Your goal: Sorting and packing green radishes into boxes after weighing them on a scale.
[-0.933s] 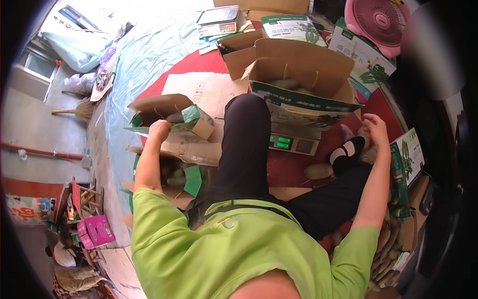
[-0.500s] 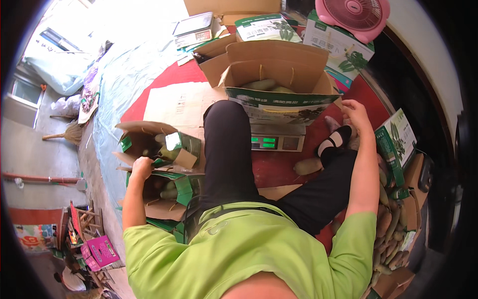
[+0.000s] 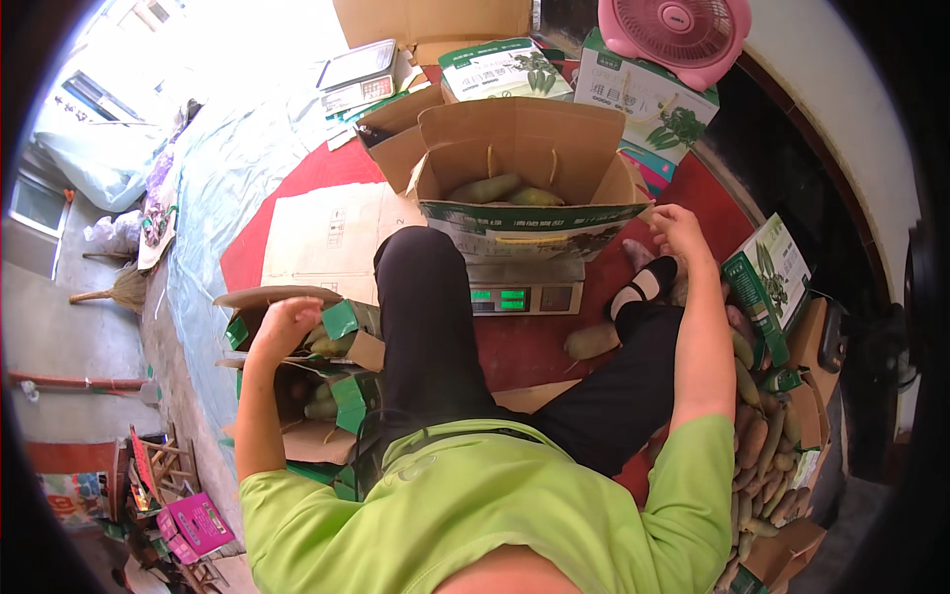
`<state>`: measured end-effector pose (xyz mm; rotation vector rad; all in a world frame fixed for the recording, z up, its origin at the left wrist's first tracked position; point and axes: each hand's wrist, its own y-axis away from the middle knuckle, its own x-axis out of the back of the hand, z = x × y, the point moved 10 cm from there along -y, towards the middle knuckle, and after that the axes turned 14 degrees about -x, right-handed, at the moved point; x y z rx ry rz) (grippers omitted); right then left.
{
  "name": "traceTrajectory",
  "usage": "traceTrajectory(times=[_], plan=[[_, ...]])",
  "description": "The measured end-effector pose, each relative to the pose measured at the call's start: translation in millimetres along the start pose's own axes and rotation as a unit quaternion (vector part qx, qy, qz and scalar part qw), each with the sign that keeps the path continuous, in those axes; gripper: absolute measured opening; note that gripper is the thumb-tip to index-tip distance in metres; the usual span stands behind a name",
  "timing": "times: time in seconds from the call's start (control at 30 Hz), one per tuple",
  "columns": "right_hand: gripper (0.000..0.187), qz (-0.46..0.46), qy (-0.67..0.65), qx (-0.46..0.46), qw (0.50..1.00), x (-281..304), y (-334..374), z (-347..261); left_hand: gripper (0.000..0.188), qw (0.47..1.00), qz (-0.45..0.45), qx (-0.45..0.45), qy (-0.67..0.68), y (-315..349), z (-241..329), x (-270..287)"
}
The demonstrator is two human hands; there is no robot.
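Observation:
An open cardboard box stands on a digital scale in front of my knees, its flaps raised. Long green radishes lie inside it. My right hand is at the box's right corner with fingers loosely apart; whether the fingertips touch the cardboard is hard to tell. Beside my left leg, my left hand hovers over another open box with radishes in it, fingers loosely bent and holding nothing. Just nearer stands a further open box, also with radishes.
Many loose radishes are heaped at my right, beside an upright printed carton. One radish lies on the red mat near my foot. Behind are a pink fan, a second scale and flat cardboard.
My left hand has let go of the flap of the left box and risen off it. My right hand has come closer to the box on the scale. The view has shifted slightly.

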<state>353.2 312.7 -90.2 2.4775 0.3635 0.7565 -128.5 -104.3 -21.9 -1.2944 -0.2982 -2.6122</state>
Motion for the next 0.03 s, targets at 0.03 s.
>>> traceTrajectory(times=[0.03], plan=[[0.019, 0.002, -0.004, -0.002, 1.0, 2.1, -1.9, 0.3, 0.024, 0.999, 0.029, -0.025, 0.023, -12.7, 15.7, 5.7]])
